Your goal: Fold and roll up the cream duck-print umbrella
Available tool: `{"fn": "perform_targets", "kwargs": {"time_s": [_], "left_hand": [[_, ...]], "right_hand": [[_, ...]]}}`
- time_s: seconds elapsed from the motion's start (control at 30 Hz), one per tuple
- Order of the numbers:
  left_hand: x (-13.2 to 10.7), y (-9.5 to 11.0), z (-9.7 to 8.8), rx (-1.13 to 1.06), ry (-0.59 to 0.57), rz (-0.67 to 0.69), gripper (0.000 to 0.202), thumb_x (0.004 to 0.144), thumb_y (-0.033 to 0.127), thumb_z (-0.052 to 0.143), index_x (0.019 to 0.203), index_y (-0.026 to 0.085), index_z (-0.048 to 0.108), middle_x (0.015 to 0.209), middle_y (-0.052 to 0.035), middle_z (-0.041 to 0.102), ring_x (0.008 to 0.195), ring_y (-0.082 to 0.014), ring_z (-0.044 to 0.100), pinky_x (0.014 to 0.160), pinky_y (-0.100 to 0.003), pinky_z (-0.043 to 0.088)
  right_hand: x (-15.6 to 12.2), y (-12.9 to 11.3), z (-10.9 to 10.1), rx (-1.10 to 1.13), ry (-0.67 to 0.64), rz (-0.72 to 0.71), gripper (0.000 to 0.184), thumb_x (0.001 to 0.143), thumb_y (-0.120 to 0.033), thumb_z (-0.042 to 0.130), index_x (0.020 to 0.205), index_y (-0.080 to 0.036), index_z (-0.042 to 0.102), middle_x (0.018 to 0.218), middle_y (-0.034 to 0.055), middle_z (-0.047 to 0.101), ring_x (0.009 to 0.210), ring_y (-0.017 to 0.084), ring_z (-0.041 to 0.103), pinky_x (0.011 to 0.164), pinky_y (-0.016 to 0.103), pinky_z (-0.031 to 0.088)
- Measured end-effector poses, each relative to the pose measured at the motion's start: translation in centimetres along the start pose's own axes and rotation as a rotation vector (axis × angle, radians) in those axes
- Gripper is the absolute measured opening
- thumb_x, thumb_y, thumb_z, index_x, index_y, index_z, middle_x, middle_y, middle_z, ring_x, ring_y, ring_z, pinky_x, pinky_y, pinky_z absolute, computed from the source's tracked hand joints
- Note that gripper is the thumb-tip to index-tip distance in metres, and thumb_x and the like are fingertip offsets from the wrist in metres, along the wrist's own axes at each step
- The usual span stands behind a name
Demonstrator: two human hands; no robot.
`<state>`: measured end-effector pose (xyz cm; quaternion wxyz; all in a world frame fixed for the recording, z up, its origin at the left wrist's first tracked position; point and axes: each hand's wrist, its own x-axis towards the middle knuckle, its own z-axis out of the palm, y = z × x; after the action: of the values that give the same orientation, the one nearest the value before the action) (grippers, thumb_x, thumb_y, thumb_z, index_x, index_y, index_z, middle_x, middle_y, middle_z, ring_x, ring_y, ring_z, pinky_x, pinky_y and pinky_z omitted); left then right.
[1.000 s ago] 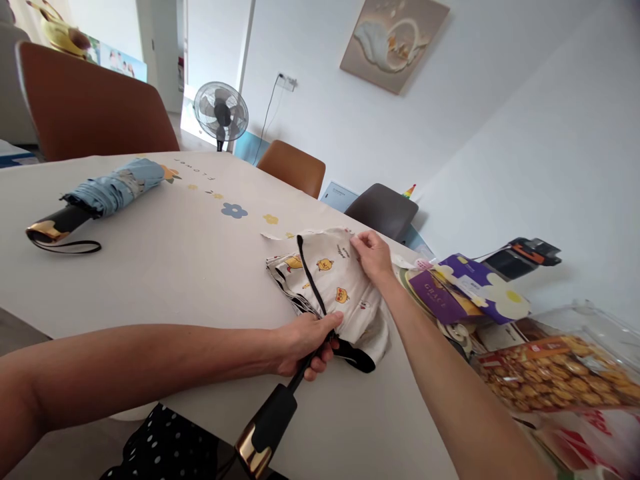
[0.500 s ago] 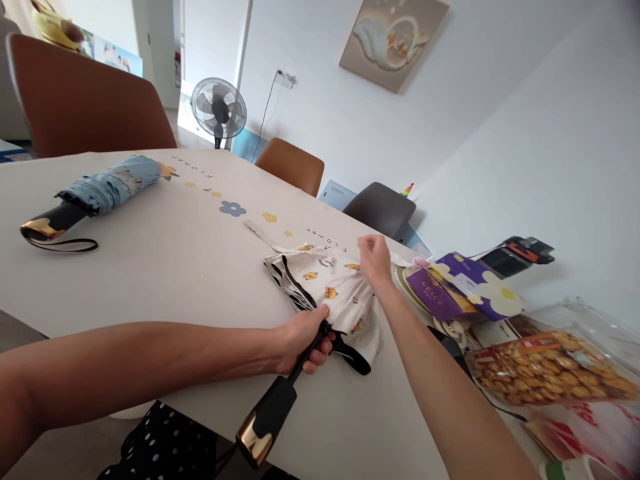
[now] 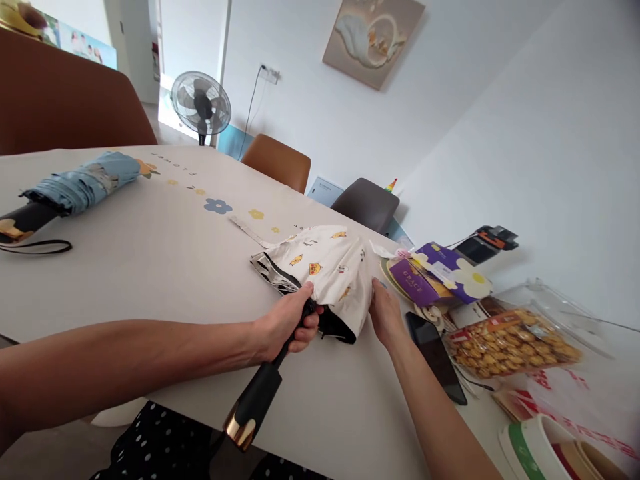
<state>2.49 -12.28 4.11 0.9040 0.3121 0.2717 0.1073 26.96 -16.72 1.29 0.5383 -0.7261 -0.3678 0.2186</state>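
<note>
A white folding umbrella (image 3: 327, 257) with small yellow chick prints and a black lining lies loosely gathered on the table, its strap stretched out to the left. My left hand (image 3: 293, 320) is wrapped round the black shaft just below the canopy. From there the black and gold handle (image 3: 255, 407) points down toward me, past the table's near edge. At the canopy's right edge, my right hand (image 3: 386, 310) is closed on the fabric, with its fingertips partly hidden.
A folded blue umbrella (image 3: 87, 183) lies on the left of the table (image 3: 165, 267). On the right are a purple box (image 3: 417, 280), a phone (image 3: 437, 357), a pack of nuts or snacks (image 3: 517, 343) and paper cups (image 3: 535, 447). Chairs (image 3: 277, 160) stand along the far side.
My right hand has come down and toward me along the canopy's right edge. The canopy's right part looks fuller and smoother. The whole view has shifted slightly; my left hand keeps its hold.
</note>
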Motion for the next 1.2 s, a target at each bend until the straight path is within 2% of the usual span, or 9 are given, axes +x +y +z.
{"fn": "perform_targets", "kwargs": {"time_s": [0.2,0.33,0.57,0.7,0.87,0.93,1.0,1.1,1.2], "left_hand": [[0.9,1.1,-1.2,-0.128,-0.066,-0.074,0.042,0.089,0.052,0.025,0.073,0.017,0.042,0.052,0.0073,0.025,0.035,-0.0035,0.019,0.029,-0.017,0.009],[1.4,0.9,-1.5,-0.145,-0.042,-0.115,0.044,0.088,0.055,0.027,0.072,0.017,0.042,0.051,0.0076,0.026,0.034,-0.0033,0.020,0.029,-0.016,0.010],[1.8,0.3,-1.6,-0.029,0.019,0.008,0.038,0.080,0.049,0.055,0.067,0.017,0.039,0.048,0.0098,0.025,0.034,-0.0009,0.019,0.031,-0.015,0.008],[1.6,0.4,-1.5,-0.040,0.023,0.009,0.034,0.085,0.045,0.048,0.068,0.016,0.041,0.049,0.0091,0.028,0.034,-0.0012,0.021,0.031,-0.015,0.009],[1.0,0.5,-1.1,-0.065,-0.052,0.008,0.034,0.083,0.046,0.049,0.070,0.016,0.042,0.051,0.0088,0.027,0.035,-0.0016,0.020,0.031,-0.016,0.009],[1.0,0.5,-1.1,-0.084,-0.061,0.003,0.034,0.084,0.047,0.048,0.069,0.017,0.042,0.051,0.0087,0.026,0.035,-0.0020,0.020,0.030,-0.016,0.008],[1.1,0.4,-1.1,-0.106,-0.040,-0.021,0.034,0.085,0.046,0.047,0.068,0.017,0.041,0.051,0.0088,0.025,0.035,-0.0021,0.020,0.030,-0.016,0.009],[1.4,0.4,-1.3,-0.119,-0.010,-0.064,0.034,0.086,0.045,0.044,0.068,0.017,0.040,0.050,0.0089,0.024,0.035,-0.0020,0.020,0.031,-0.015,0.009],[1.5,0.5,-1.4,-0.117,0.012,-0.070,0.035,0.087,0.046,0.043,0.068,0.017,0.040,0.050,0.0089,0.025,0.034,-0.0020,0.020,0.031,-0.015,0.008]], "right_hand": [[-2.5,-2.0,2.1,0.530,-0.298,0.412,0.046,0.079,-0.058,0.048,0.107,-0.023,0.060,0.101,0.0062,0.069,0.088,0.025,0.066,0.069,0.037,0.055],[-2.9,-2.3,2.6,0.564,-0.237,0.477,0.029,0.076,-0.034,0.063,0.101,-0.019,0.064,0.092,0.0047,0.071,0.081,0.022,0.068,0.068,0.032,0.056],[-2.4,-1.5,2.3,0.531,0.028,0.393,0.021,0.071,-0.023,0.067,0.091,-0.017,0.065,0.080,0.0020,0.072,0.067,0.018,0.068,0.056,0.026,0.056],[-2.2,-4.4,0.8,0.479,0.163,0.323,0.018,0.067,-0.014,0.069,0.085,-0.015,0.065,0.070,0.0031,0.071,0.061,0.019,0.067,0.055,0.027,0.056],[-1.2,-9.0,-2.4,0.627,0.039,0.075,0.015,0.074,-0.023,0.062,0.089,-0.018,0.065,0.078,0.0030,0.071,0.078,0.020,0.067,0.069,0.032,0.056],[-1.4,-8.4,-2.3,0.738,0.034,-0.051,0.019,0.081,-0.034,0.053,0.091,-0.021,0.064,0.087,0.0021,0.070,0.083,0.020,0.066,0.069,0.032,0.056],[-2.2,-6.3,-1.3,0.696,-0.004,0.043,0.015,0.077,-0.026,0.057,0.090,-0.023,0.064,0.081,0.0003,0.070,0.071,0.017,0.066,0.059,0.028,0.056],[-4.1,-2.8,1.1,0.488,-0.267,0.287,0.014,0.072,-0.023,0.065,0.086,-0.023,0.066,0.073,0.0044,0.068,0.061,0.020,0.064,0.053,0.032,0.056],[-5.3,-1.7,2.5,0.396,-0.339,0.271,0.010,0.071,-0.020,0.067,0.080,-0.021,0.066,0.072,0.0071,0.066,0.061,0.020,0.063,0.052,0.031,0.055]]}}
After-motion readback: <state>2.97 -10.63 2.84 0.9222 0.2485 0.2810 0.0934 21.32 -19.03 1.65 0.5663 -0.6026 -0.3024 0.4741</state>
